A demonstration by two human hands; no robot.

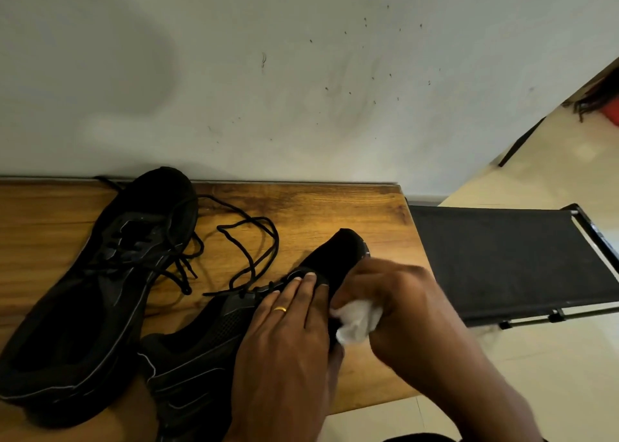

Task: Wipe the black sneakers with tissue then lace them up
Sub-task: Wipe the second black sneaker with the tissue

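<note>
Wooden surface (335, 207) against a pale, speckled wall (301, 73).

Two black sneakers on it, toes pointing away.
- Left sneaker (100, 290): lying apart from the hands, tongue area open.
- Right sneaker (214, 344): angled toward the right, toe raised.
- Loose black laces (248, 250) sprawl in loops between the two toes.

Left hand (288, 341): laid over the right sneaker's upper, fingers straight, fingertips at the eyelets. Gold ring (279, 309) on one finger.

Right hand (395, 301): fingers curled round a crumpled white tissue (356, 321), pressed against that sneaker's right side near the toe.

Beyond the surface's right edge: black fabric rack (502, 260) on a metal frame, standing on pale floor tiles (536, 374).
</note>
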